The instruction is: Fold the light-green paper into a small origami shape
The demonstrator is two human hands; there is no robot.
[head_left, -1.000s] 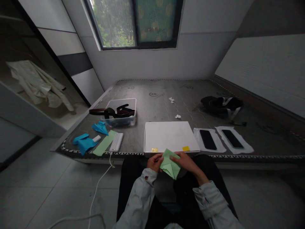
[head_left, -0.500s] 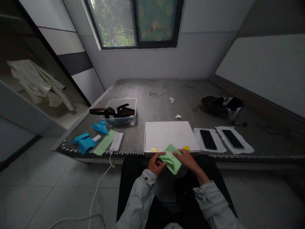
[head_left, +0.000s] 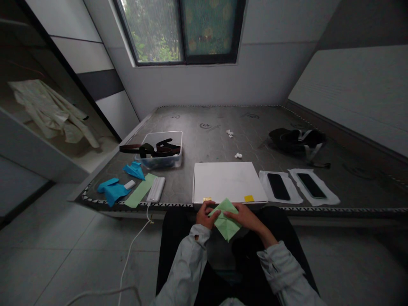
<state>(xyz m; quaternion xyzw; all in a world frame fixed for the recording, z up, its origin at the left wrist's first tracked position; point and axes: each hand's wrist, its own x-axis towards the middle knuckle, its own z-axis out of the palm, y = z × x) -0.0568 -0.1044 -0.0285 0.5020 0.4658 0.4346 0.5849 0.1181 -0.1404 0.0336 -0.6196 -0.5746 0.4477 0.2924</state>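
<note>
A sheet of green paper (head_left: 227, 229), folded into a diamond with creases across it, is held over my lap. My left hand (head_left: 205, 216) pinches its left corner between thumb and fingers. On the right side my right hand (head_left: 247, 217) grips it, the thumb lying on the top face and the fingers mostly hidden. Just beyond both hands lies a white box (head_left: 225, 182) at the platform's front edge, with a yellow sticky note (head_left: 249, 198) near its front right corner.
Left are a power strip (head_left: 156, 189), a green paper strip (head_left: 140, 191), blue folded paper (head_left: 116, 192) and a clear bin (head_left: 159, 160) holding a belt (head_left: 162, 148). Right are two phones (head_left: 278, 186) on white wrappers and a dark bag (head_left: 296, 142). Crumpled tissue (head_left: 238, 156) lies behind the box.
The green paper has turned and shifted slightly left and down, now showing a flatter diamond. My right hand moved left with it, uncovering the yellow note. My left hand shifted slightly.
</note>
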